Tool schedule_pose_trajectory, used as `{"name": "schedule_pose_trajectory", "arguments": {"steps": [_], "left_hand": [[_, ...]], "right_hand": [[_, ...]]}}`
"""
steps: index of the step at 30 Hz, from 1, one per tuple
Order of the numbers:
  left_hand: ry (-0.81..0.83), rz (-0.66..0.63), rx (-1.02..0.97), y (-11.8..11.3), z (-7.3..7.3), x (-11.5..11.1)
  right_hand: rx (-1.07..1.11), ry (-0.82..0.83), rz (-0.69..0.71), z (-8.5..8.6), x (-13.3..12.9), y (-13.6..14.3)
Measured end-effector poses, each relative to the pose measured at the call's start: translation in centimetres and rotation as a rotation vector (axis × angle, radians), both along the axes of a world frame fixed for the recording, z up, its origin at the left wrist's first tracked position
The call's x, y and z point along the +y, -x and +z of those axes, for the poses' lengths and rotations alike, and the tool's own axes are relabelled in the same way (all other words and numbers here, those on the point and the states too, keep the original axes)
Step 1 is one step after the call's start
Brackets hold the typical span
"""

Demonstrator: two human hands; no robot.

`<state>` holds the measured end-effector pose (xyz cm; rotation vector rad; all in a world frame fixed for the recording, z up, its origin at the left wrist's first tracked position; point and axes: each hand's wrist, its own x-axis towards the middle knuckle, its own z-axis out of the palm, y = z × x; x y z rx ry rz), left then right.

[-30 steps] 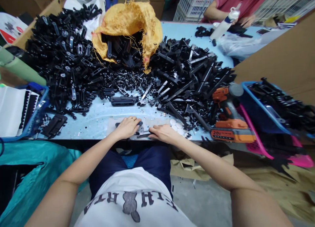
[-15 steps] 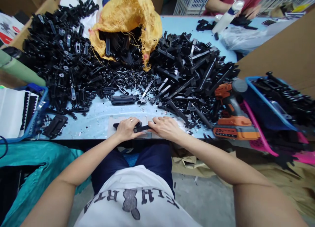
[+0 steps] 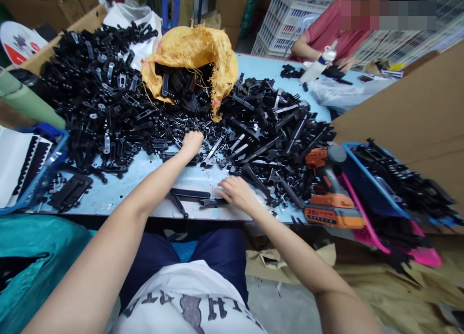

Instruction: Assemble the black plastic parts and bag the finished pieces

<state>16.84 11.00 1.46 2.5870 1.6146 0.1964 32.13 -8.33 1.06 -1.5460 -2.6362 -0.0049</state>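
Observation:
My left hand (image 3: 193, 143) reaches into the heap of small black and silvery metal parts (image 3: 181, 121) in the middle of the table. Its fingers are curled downward, and what they pinch, if anything, is hidden. Close to the table's front edge, my right hand (image 3: 237, 194) is open, with fingers stretched beside the right end of a black forked bar (image 3: 213, 203). Left of that bar lies a black hinged part (image 3: 190, 194) with one thin arm folded out toward me.
Black parts heap at left (image 3: 83, 107) and right (image 3: 268, 126), around a yellow woven sack (image 3: 195, 46). An orange cordless drill (image 3: 331, 198) stands right, beside a blue basket (image 3: 373, 179). Another person (image 3: 315, 39) works across the table.
My left hand has left the black part and moved forward into the small-parts heap. The part, held in both hands before, now rests on the table. My right hand has loosened.

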Motion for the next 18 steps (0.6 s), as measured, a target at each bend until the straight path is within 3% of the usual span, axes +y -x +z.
{"name": "schedule_pose_trajectory", "arguments": {"steps": [4,7,9,13,16,18], "left_hand": [[-0.018,0.026,0.001,0.0,-0.5,0.0],[-0.026,0.07,0.011,1.4,0.5,-0.7],[-0.074,0.081,-0.042,3.3,1.6,-2.0],[-0.151,0.03,-0.31,9.5,2.6,-7.9],[-0.081,-0.035,-0.372,13.6,1.4,-13.0],[-0.031,-0.086,-0.336,15.0,0.4,-15.4]], "right_hand": [[0.005,-0.09,-0.178,1.8,7.6,2.1],[-0.061,-0.004,-0.31,1.9,13.4,4.5],[-0.075,0.075,-0.383,1.6,15.8,5.8],[-0.032,0.099,-0.413,0.9,16.5,5.9],[0.147,0.046,-0.395,0.8,14.6,4.8],[0.295,0.023,-0.345,1.1,12.9,4.1]]}}
